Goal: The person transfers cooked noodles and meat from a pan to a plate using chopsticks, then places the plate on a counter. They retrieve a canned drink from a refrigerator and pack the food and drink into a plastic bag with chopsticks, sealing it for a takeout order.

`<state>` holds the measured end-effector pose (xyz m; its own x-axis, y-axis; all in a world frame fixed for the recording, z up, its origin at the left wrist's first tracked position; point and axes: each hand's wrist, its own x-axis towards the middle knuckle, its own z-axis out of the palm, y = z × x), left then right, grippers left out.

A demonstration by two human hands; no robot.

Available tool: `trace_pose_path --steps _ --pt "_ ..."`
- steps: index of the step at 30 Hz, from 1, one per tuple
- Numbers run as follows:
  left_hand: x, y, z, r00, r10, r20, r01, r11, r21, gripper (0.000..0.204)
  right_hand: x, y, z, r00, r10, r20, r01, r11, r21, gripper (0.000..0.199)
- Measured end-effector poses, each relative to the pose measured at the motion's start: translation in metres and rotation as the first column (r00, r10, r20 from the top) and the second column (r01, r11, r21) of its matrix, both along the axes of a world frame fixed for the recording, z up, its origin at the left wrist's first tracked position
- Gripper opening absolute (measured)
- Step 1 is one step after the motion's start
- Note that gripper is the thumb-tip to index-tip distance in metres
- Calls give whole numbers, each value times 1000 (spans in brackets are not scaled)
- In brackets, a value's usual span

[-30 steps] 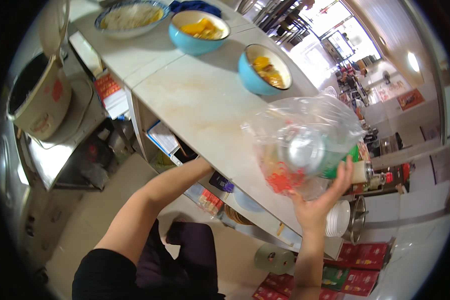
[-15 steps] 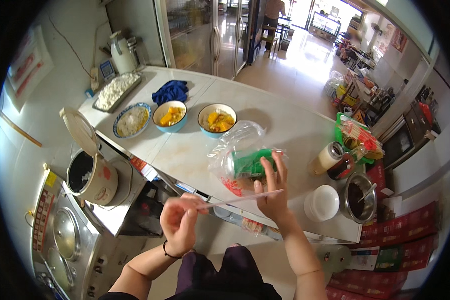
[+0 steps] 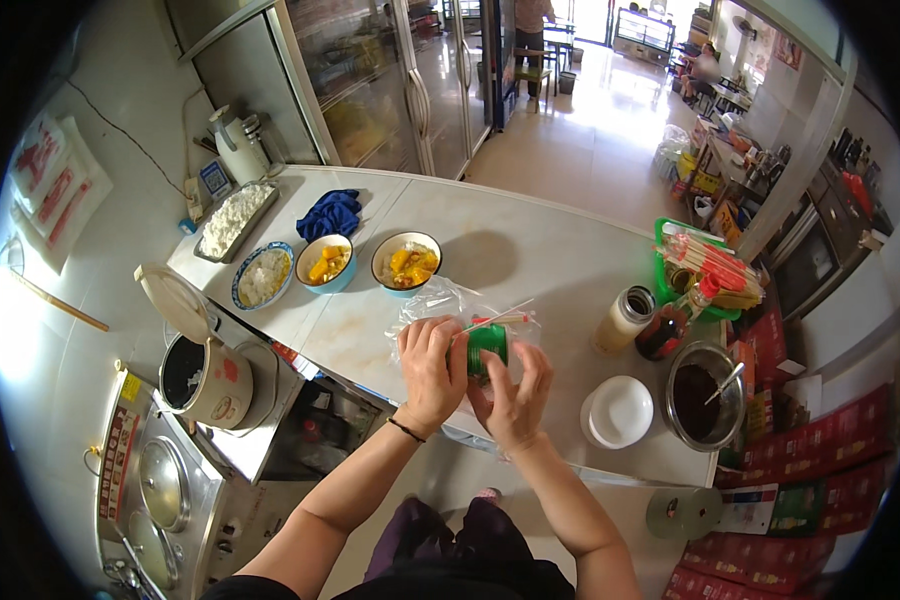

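Fingers of the left hand (image 3: 432,372) curl over the top of a clear bag (image 3: 440,305), and the right hand (image 3: 515,395) closes around the green cup (image 3: 487,347) inside it, both above the counter's (image 3: 530,250) near edge. By the look of it, the cup is already bagged with a thin straw (image 3: 495,317) across the top, while the bag's mouth seems not yet tied. From the left stand one tray of rice (image 3: 232,218), three bowls (image 3: 322,262), one blue cloth (image 3: 330,212), then one bottle (image 3: 625,317), one white lid (image 3: 620,410) and one pot (image 3: 708,405).
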<state>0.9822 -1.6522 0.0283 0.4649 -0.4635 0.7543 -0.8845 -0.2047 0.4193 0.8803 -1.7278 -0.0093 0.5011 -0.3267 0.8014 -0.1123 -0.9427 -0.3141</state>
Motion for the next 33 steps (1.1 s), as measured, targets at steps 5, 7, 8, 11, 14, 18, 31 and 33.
trace_pose_path --steps 5,7,8,11,14,18,31,33 --pt "2 1 3 1000 -25 -8 25 999 -44 7 4 -47 32 954 270 -128 -255 959 119 83" --pt "2 -1 1 999 -33 -17 32 998 -49 11 5 -59 42 928 323 -187 -289 938 191 57" --pt "3 -2 2 1000 -19 -5 18 999 -44 10 7 -65 43 906 348 -242 -299 929 218 47" --pt "3 -8 4 1000 9 14 -9 999 -36 9 12 -79 36 851 421 -314 -322 890 323 20" --pt "3 -13 2 999 39 -9 -39 998 -40 11 15 -84 38 855 462 -235 -343 844 413 10" --pt "2 -15 2 993 103 -61 -105 994 -38 16 2 -91 64 901 317 -297 -224 925 308 8" --pt "3 -15 3 989 124 -82 -126 992 -14 26 58 -97 57 585 733 -346 -274 581 767 28" --pt "5 -13 6 993 119 -4 -119 992 36 29 55 -100 55 691 687 -225 -327 575 750 30"
